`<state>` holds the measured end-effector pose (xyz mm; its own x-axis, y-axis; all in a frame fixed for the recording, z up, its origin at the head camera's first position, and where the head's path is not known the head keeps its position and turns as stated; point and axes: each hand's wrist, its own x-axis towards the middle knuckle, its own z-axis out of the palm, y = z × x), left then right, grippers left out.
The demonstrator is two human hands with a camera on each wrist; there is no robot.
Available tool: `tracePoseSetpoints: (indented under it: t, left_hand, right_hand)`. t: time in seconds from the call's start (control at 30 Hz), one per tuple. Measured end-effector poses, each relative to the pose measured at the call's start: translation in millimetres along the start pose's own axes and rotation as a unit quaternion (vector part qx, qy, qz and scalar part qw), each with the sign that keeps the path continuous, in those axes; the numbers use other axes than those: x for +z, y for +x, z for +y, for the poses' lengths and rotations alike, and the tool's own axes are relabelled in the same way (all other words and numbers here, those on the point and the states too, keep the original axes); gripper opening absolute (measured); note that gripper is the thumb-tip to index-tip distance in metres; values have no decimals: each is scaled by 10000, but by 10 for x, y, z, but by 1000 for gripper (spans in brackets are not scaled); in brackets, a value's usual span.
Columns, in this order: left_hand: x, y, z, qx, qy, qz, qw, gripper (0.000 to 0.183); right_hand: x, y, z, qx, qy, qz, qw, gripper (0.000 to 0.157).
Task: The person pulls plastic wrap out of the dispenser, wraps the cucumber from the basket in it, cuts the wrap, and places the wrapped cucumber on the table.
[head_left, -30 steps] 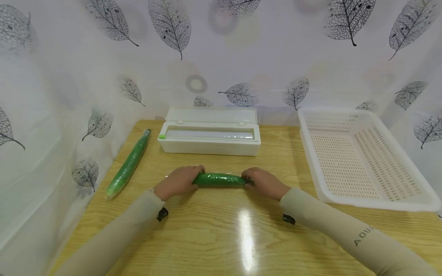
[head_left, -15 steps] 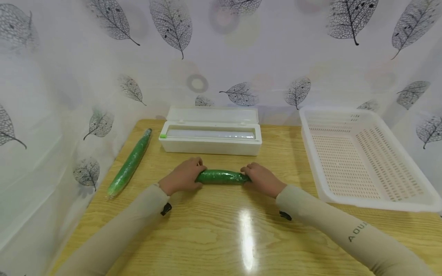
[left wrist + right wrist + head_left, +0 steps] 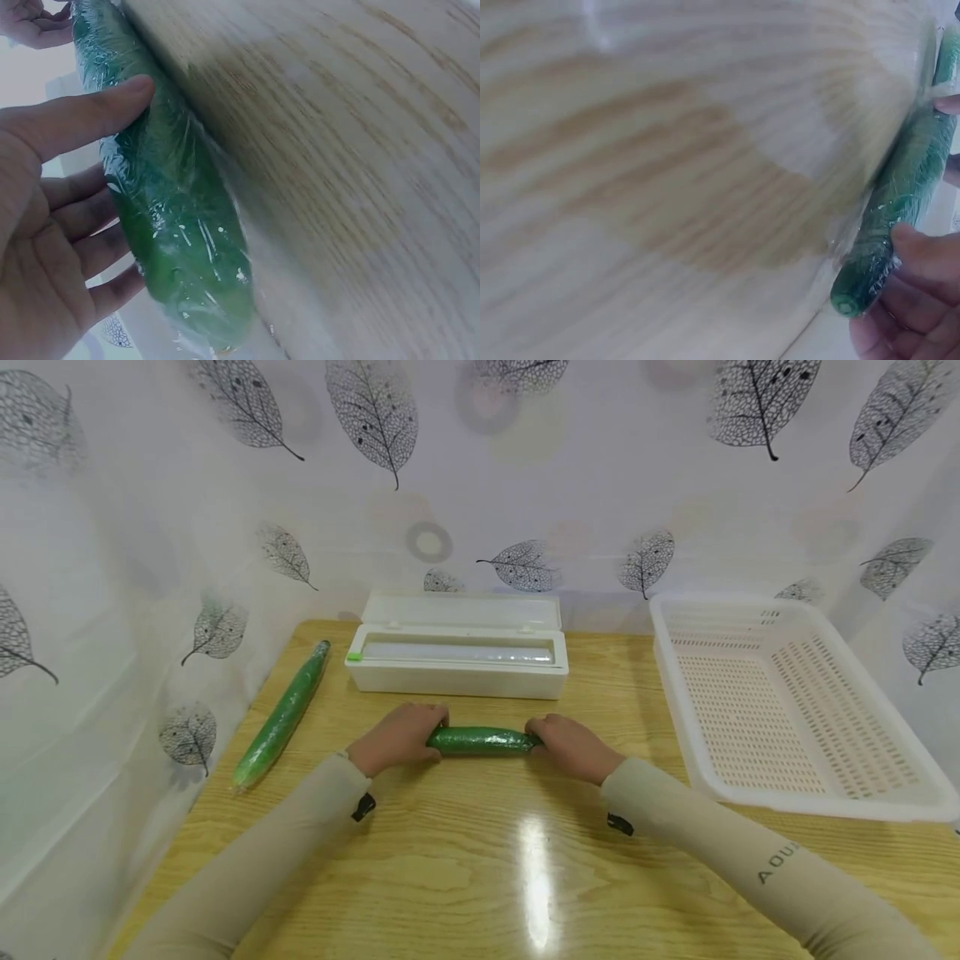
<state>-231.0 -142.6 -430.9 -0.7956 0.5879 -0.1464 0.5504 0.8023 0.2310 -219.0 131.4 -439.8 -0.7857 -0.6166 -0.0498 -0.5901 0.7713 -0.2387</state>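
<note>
A green cucumber [image 3: 483,741] in clear plastic film lies crosswise on the table, in front of the white box. My left hand [image 3: 397,739] grips its left end. In the left wrist view, the thumb crosses the wrapped cucumber [image 3: 180,210] and the fingers lie along its other side; bunched film shows at the pale tip. At the right end, my right hand [image 3: 573,750] pinches the cucumber. The right wrist view has the thumb on the film near the dark green tip [image 3: 851,300], fingers on the opposite side.
An open white box [image 3: 457,681] holding a roll of film [image 3: 457,652] stands at the back. Another wrapped cucumber [image 3: 281,718] lies at the left edge of the wooden table [image 3: 420,877]. On the right is a white slotted basket [image 3: 686,727]. A leaf-patterned curtain [image 3: 480,468] hangs behind.
Both hands and the cucumber have shifted slightly away from the body, toward the box. Film that stuck out beside the cucumber one second ago is no longer visible in the head view.
</note>
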Motion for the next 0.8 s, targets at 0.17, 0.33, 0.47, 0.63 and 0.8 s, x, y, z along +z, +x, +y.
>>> tracePoseSetpoints:
  t: [0.17,0.33,0.47,0.63,0.8]
  left_hand:
    - [-56,-8,14,43,-165,-296,9994,32]
    - [-74,-13,28,152,-69,-531,9985,34]
    - [-49,-16,40,207,157,-366,9990,42]
    - [-26,-32,64,209,257,-311,9990,50]
    - [-41,-31,77,37,9,-331,9994,56]
  right_hand:
    - [-20,-12,26,-185,139,-92,9997,26]
    - [-15,-41,23,-319,12,76,9995,35]
    - [-15,-41,14,-397,-112,112,9991,34]
    - [-9,-51,40,-428,19,51,9991,38]
    - [-16,-55,60,-347,298,17,9990,38]
